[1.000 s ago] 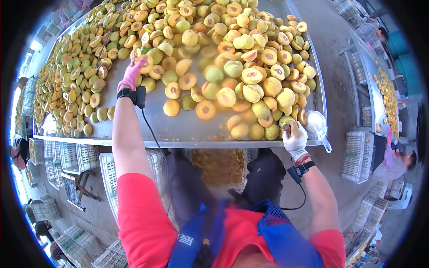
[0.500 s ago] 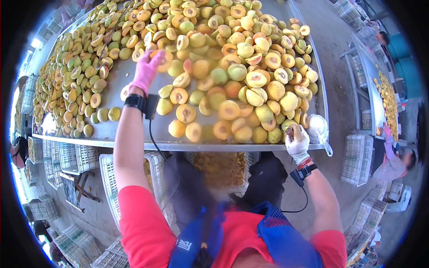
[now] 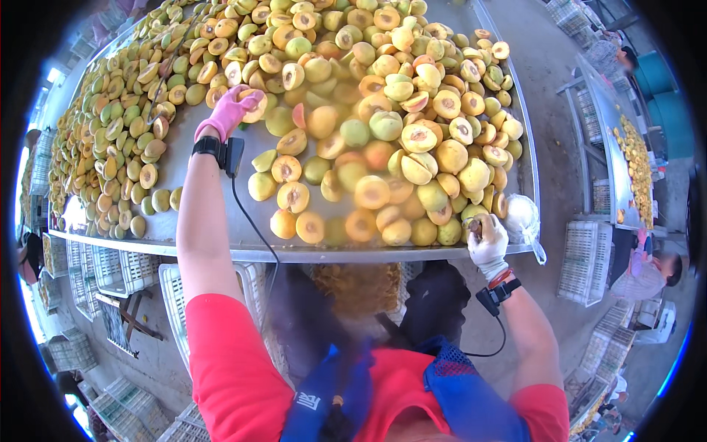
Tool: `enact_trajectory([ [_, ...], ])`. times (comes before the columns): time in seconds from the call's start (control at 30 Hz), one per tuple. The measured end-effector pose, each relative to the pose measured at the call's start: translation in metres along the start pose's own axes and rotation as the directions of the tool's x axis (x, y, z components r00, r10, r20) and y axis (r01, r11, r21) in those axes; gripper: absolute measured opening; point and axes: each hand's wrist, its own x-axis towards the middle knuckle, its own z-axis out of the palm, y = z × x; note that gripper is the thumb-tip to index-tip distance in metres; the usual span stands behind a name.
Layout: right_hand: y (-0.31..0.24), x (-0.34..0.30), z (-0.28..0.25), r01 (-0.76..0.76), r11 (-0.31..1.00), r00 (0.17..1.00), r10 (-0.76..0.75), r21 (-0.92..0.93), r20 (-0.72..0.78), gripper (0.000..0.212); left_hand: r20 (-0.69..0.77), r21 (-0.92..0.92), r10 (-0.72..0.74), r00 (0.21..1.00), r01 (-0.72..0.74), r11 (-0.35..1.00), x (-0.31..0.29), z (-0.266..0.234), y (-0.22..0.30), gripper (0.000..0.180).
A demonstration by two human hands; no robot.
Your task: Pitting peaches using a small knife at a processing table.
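Observation:
My left hand [image 3: 230, 112], in a pink glove, reaches over the far part of the metal table [image 3: 221, 199]. Its fingers grip a peach half [image 3: 255, 107], cut face showing, at the edge of the heap. My right hand [image 3: 489, 241], in a white glove, is at the table's near right edge. Its fingers close round a small dark brown object [image 3: 475, 227], mostly hidden, whose kind I cannot make out. Beside that hand lies a clear plastic bag [image 3: 522, 219]. Cut peaches [image 3: 419, 138], many with the pit showing, fill the table between my hands and beyond.
A second peach heap [image 3: 110, 144] covers the table's left. Under the near edge stand a crate of orange-brown pieces [image 3: 357, 283] between my legs and a white crate [image 3: 173, 295]. A cable hangs from my left wrist. At right, a person [image 3: 648, 269] works at another table [image 3: 611, 147].
My left hand has moved slightly left with the peach half still in its fingers. My right hand stays by the near edge, its fingers still round the brown object.

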Motion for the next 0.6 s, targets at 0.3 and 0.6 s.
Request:
enact_trajectory([
  [0.3,-0.004,0.001,0.007,0.038,0.999,0.999,-0.038,0.023,-0.018,0.020,0.303,-0.235,0.109,0.947,-0.036,0.971,-0.105,0.034,0.012,0.043],
  [0.6,0.005,-0.005,0.007,-0.018,1.000,1.000,0.018,0.001,0.008,0.029,0.102,-0.365,0.151,0.983,-0.105,0.925,-0.144,0.001,0.012,0.053],
])
